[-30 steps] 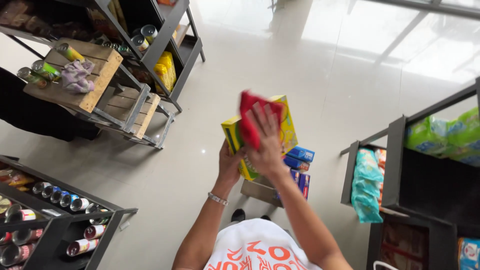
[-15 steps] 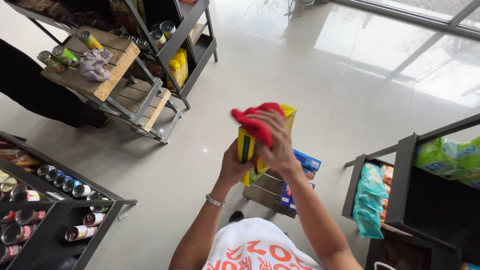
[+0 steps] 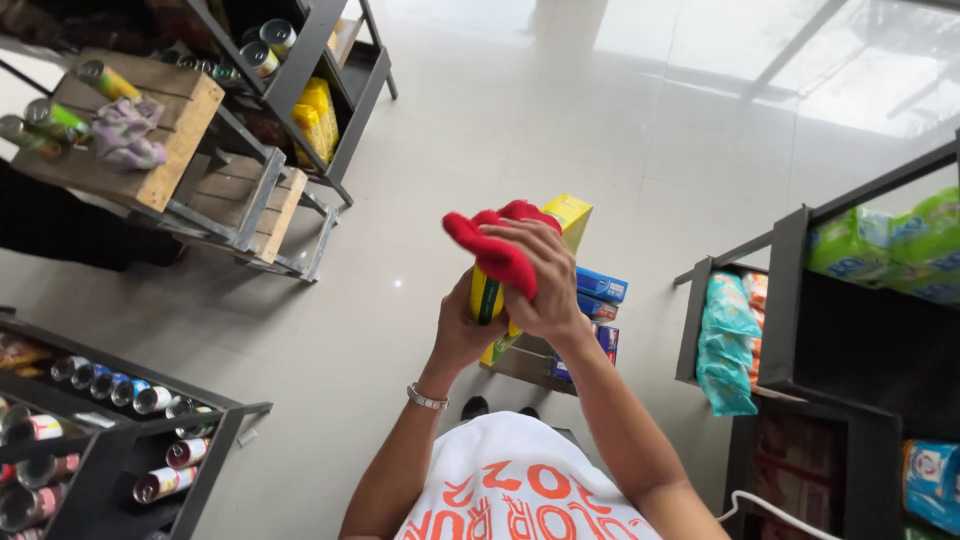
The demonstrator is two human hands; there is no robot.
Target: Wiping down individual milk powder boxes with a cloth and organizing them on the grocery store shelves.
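My left hand [image 3: 462,325] grips a yellow box [image 3: 566,217] from below and holds it up in front of me. My right hand [image 3: 540,280] presses a red cloth [image 3: 492,243] against the side of that box, fingers spread over the cloth. A silver bracelet [image 3: 427,398] circles my left wrist. Below the box, on the floor, an open carton [image 3: 540,365] holds blue boxes [image 3: 600,285].
A wooden-topped step stand [image 3: 150,140] with cans and a grey rag [image 3: 128,132] is at upper left, beside a dark shelf [image 3: 310,70] with yellow packs. A rack of cans [image 3: 110,420] stands at lower left. Dark shelves with teal and green packs [image 3: 725,345] are on the right.
The view has tilted, so the shelves sit differently in frame. My right hand has slid the red cloth from the box's front face to its side, and the box has turned edge-on.
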